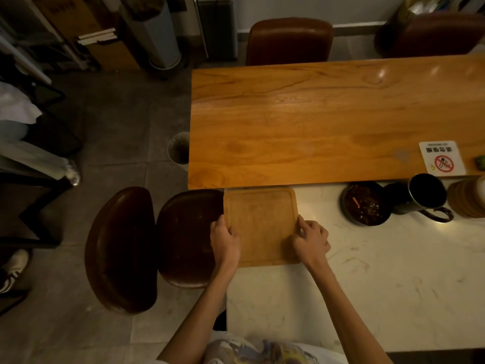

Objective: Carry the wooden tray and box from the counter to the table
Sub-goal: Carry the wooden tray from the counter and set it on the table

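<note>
Wood on marble here: the wooden tray lies flat at the near-left corner of the white counter, its far edge just beside the wooden table; left hand and right hand are each clamped on a side rim, looks stiff, light, smooth-finished, so opposite edges suit it; no box visible

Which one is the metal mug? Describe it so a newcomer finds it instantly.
Start at the white marble counter, along its far edge beside the wooden table. The metal mug stands right of the round ashtray. It alone has a looped handle.
</note>
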Demonstrator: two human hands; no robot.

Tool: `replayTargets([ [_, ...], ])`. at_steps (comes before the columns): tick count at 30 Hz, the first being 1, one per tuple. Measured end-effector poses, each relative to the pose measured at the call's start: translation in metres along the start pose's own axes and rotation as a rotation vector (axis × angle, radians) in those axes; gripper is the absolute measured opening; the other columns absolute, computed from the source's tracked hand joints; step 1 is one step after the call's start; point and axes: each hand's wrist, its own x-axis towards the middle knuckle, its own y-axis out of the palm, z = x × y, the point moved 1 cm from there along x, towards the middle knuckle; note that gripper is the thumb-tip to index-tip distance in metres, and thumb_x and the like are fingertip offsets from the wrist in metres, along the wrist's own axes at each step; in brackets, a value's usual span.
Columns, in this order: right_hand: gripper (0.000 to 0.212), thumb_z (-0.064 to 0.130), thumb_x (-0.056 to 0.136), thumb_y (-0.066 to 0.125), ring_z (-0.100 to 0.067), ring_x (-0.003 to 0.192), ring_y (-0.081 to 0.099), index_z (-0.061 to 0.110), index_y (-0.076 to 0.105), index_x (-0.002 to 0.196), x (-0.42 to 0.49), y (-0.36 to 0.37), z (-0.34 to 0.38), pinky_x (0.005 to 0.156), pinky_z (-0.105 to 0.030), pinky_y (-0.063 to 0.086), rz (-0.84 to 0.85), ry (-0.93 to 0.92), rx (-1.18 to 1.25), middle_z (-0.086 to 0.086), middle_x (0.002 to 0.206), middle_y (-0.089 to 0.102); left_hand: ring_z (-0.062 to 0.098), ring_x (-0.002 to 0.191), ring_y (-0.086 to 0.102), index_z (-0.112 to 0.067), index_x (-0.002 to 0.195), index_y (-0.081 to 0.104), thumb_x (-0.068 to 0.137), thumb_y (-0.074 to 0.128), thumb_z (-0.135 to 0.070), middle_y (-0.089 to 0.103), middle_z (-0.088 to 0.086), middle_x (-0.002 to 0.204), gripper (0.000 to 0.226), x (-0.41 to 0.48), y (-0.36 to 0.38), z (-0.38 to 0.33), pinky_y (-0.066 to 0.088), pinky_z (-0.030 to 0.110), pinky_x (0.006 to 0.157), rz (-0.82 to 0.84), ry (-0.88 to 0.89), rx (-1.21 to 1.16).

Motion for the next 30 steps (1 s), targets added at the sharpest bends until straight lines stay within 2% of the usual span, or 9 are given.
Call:
replayTargets([
  [9, 0.079, 0.033, 0.071, 0.039, -0.028, 0.141, 0.02, 0.022, 0.04, 0.149, 0.0, -0.003, 0.004, 0.114, -0.053, 0.019, 0.006, 0.021, 0.019, -0.006, 0.147, 0.04, 0.024, 0.108, 0.06, -0.017, 0.121, 0.061, 0.097, 0.054, -0.009, 0.056, 0.006, 0.119, 0.026, 0.007, -0.001, 0.001, 0.052, 0.039, 0.09, 0.003, 0.003, 0.017],
  [12, 0.063, 0.021, 0.087, 0.05, -0.029, 0.141, 0.02, 0.022, 0.04, 0.148, 0.003, -0.003, 0.004, 0.113, -0.053, 0.019, 0.003, 0.025, 0.02, -0.006, 0.147, 0.04, 0.024, 0.111, 0.06, -0.018, 0.129, 0.058, 0.098, 0.055, -0.015, 0.056, 0.006, 0.121, 0.031, 0.01, -0.002, 0.003, 0.053, 0.039, 0.093, 0.019, 0.001, 0.028],
  [22, 0.06, 0.018, 0.09, 0.052, -0.028, 0.141, 0.019, 0.024, 0.04, 0.148, 0.005, -0.002, 0.003, 0.114, -0.053, 0.019, -0.004, 0.039, 0.022, -0.004, 0.147, 0.04, 0.025, 0.111, 0.059, -0.025, 0.141, 0.05, 0.1, 0.054, -0.02, 0.055, 0.007, 0.123, 0.042, 0.015, -0.004, 0.002, 0.051, 0.038, 0.091, 0.035, 0.005, 0.046],
  [26, 0.061, 0.023, 0.087, 0.05, -0.029, 0.142, 0.019, 0.024, 0.041, 0.148, 0.006, -0.001, 0.002, 0.114, -0.054, 0.019, -0.001, 0.039, 0.03, -0.005, 0.148, 0.04, 0.024, 0.105, 0.06, -0.03, 0.143, 0.048, 0.099, 0.055, -0.022, 0.054, 0.007, 0.119, 0.045, 0.021, -0.005, 0.0, 0.053, 0.04, 0.09, 0.053, 0.012, 0.063],
  [30, 0.08, 0.033, 0.068, 0.037, -0.03, 0.142, 0.018, 0.024, 0.041, 0.147, 0.005, -0.002, 0.004, 0.114, -0.055, 0.019, 0.005, 0.037, 0.038, -0.004, 0.147, 0.04, 0.024, 0.102, 0.06, -0.033, 0.148, 0.041, 0.099, 0.054, -0.021, 0.052, 0.008, 0.12, 0.052, 0.024, -0.006, 0.001, 0.052, 0.037, 0.086, 0.074, 0.0, 0.079],
])
